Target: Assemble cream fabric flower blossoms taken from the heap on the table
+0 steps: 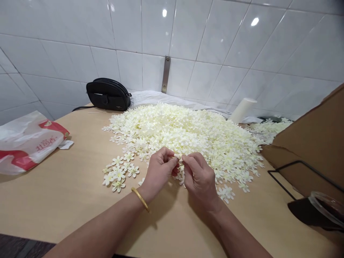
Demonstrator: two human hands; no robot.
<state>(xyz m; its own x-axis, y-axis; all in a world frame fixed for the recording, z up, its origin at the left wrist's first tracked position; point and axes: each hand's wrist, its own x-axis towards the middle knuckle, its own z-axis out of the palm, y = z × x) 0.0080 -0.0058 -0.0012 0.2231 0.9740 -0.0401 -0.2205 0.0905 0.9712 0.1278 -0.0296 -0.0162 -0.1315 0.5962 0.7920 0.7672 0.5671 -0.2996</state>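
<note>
A large heap of pale yellow-white artificial flowers (182, 129) spreads over the table beyond my hands. In front of the heap, my left hand (162, 168) and my right hand (199, 175) meet fingertip to fingertip. Both are closed in a pinch on a small artificial flower (177, 156), most of it hidden by the fingers. To the left of my left hand lies a small separate group of flowers (119, 173). A few loose flowers (226, 193) rest just right of my right hand.
At the back left stands a black pouch (109, 95). A red and white plastic bag (32, 139) lies on the left of the table (88, 204). A white roll (242, 110) leans behind the heap. On the right are a cardboard box (309, 139), a black wire frame (282, 179) and a dark cup (317, 209).
</note>
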